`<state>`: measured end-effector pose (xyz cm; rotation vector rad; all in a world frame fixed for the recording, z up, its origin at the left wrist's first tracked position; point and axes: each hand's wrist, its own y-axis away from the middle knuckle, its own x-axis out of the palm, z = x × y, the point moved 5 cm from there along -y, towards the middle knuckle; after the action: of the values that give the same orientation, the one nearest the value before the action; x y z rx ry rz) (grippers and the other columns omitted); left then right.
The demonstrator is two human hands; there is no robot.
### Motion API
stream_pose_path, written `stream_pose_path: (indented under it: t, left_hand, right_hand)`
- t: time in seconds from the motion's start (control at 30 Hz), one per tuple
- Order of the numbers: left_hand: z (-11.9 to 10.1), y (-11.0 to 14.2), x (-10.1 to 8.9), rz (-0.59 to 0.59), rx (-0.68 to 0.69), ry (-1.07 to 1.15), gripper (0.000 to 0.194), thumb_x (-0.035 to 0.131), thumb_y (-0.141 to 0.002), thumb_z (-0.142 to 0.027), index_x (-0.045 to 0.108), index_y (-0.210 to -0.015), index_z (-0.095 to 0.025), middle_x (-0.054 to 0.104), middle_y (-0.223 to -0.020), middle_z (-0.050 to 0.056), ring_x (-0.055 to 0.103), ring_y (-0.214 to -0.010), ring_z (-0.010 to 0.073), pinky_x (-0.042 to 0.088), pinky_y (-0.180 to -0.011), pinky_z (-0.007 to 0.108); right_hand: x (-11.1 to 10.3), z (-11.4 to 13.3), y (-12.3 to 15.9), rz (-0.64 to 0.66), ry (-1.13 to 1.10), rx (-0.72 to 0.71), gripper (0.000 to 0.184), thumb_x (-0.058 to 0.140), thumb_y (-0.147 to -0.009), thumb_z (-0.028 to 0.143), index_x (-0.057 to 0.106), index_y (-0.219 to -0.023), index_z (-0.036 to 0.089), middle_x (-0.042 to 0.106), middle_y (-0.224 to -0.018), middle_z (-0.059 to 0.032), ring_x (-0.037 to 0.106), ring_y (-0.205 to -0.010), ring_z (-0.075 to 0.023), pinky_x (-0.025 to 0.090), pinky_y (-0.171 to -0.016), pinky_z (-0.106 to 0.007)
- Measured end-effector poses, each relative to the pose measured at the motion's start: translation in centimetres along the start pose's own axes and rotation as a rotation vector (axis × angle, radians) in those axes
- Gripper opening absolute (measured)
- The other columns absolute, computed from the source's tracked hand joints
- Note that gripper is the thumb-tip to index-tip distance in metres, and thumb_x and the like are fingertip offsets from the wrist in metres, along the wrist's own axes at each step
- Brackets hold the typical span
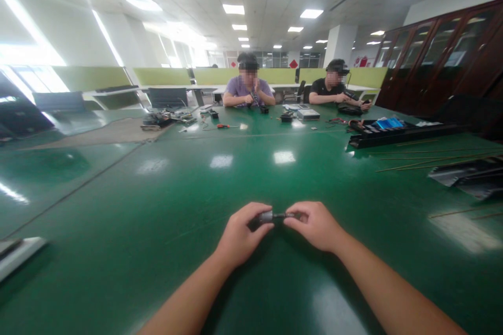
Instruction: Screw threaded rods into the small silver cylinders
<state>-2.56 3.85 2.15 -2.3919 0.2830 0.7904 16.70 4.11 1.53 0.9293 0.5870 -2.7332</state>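
Just above the green tabletop, my left hand (244,231) pinches a small grey cylinder (266,216) between thumb and fingers. From its right end runs a thin dark shaft (279,215). My right hand (314,222) is closed around the far end of that shaft, with thumb and fingertips pressed on it. The two hands face each other, a small gap between their fingertips. Fingers cover both ends of the part, so I cannot make out its exact kind.
The glossy green table (176,188) stretches ahead. Across it sit two people (248,86), their hands on dark devices. An orange screwdriver (223,126) lies mid-table. Black trays (393,133) and thin rods (416,162) lie right; a white-edged object (27,254) is at left.
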Motion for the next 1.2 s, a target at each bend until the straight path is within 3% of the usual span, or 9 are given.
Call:
stream_pose_path:
  t: [1.2]
  left_hand:
    - [0.0, -0.06, -0.23, -0.014, 0.014, -0.031, 0.026, 0.069, -0.083, -0.022, 0.066, -0.109, -0.021, 0.069, -0.105, 0.007, 0.064, -0.096, 0.0204, 0.053, -0.088, 0.035]
  right_hand:
    - [-0.95, -0.48, 0.17, -0.03, 0.033, -0.01, 0.012, 0.068, -0.08, 0.028, 0.075, -0.083, 0.019, 0.063, -0.064, 0.0006, 0.046, -0.054, -0.0118, 0.032, -0.054, -0.024]
